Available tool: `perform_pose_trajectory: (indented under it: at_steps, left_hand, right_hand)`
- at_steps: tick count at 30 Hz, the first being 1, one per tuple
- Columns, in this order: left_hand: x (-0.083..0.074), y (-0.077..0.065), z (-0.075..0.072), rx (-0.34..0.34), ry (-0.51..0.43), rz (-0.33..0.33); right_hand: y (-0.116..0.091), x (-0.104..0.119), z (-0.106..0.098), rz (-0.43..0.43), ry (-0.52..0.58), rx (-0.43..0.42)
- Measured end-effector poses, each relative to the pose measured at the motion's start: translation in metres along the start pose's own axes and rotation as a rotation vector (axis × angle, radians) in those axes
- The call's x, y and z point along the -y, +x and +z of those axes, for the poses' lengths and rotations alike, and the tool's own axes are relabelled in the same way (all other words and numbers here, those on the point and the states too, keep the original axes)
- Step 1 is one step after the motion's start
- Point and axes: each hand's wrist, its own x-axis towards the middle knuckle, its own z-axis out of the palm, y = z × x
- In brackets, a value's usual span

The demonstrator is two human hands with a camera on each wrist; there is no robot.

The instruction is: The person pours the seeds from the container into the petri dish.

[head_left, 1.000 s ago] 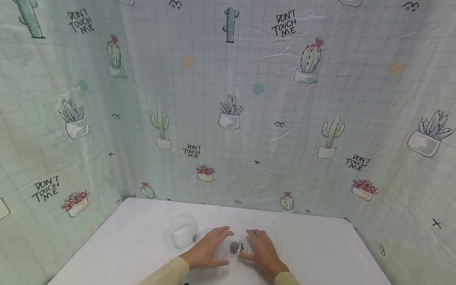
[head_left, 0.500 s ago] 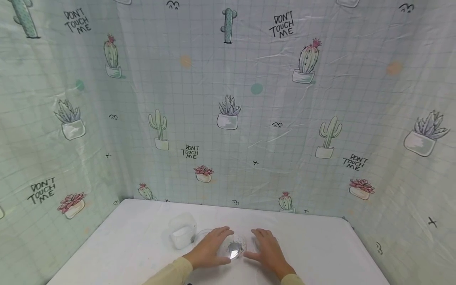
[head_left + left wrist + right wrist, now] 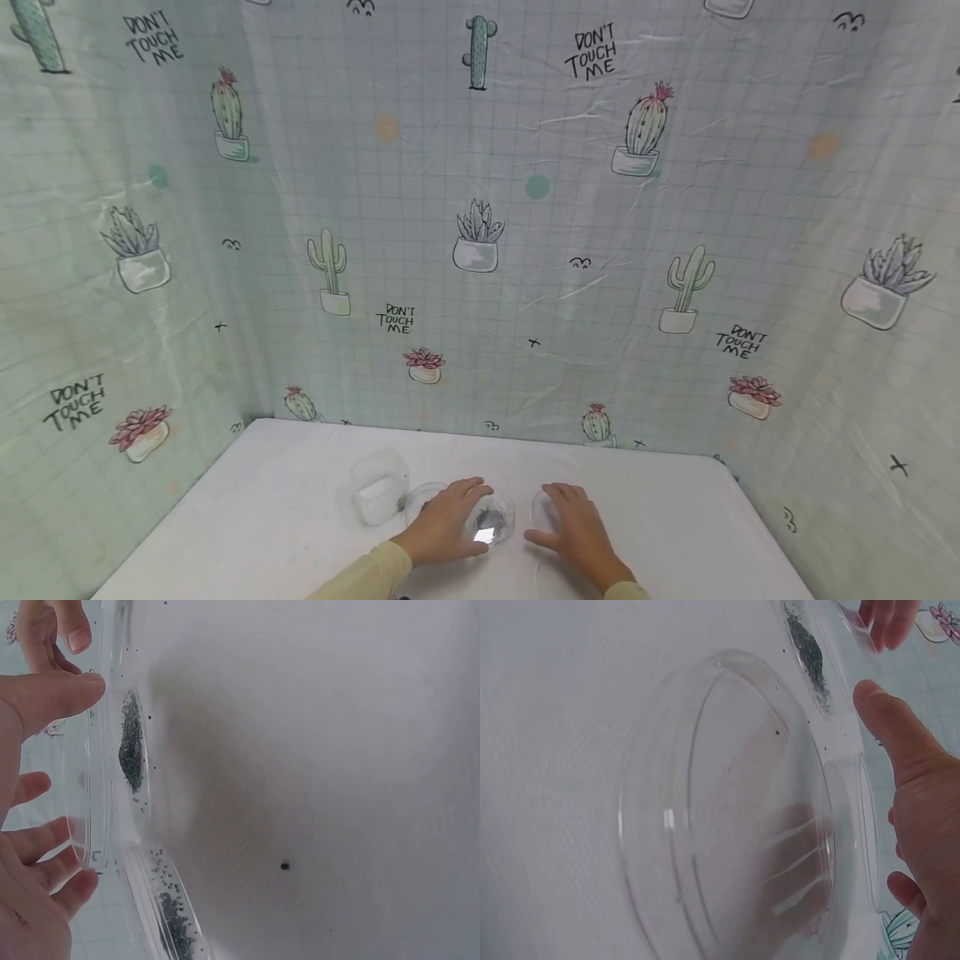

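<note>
My left hand (image 3: 448, 525) grips a clear round lid (image 3: 91, 772) by its rim, thumb on one side and fingers on the other. Below the lid is a petri dish holding dark granules (image 3: 130, 746). To its left sits another petri dish with granules (image 3: 176, 922), partly hidden by the left hand in the head view. My right hand (image 3: 576, 533) is apart from the lid, with thumb and fingers spread over a clear round dish (image 3: 546, 510). Nearest the right wrist camera lies a larger-looking clear round piece (image 3: 727, 817) on the table.
A translucent square container (image 3: 378, 487) stands at the left on the white table (image 3: 660, 517). A few loose dark grains (image 3: 285, 865) lie on the tabletop. Behind hangs a cactus-printed curtain (image 3: 495, 333).
My right hand has moved to the right, away from the left hand. The left hand stays near the middle dish, where the lid now shows a bright reflection.
</note>
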Motion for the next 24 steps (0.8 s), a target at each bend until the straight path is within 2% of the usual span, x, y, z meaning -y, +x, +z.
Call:
perform_pose_trajectory:
  at_steps: [10,24]
  left_hand:
    - [0.0,0.007,0.005,-0.001,0.041,0.043]
    - [-0.001,0.015,0.011,0.104,-0.012,-0.002]
  right_hand:
    - [-0.003,-0.011,-0.004,0.039,-0.033,-0.016]
    - [-0.01,-0.022,-0.012,0.112,-0.078,0.013]
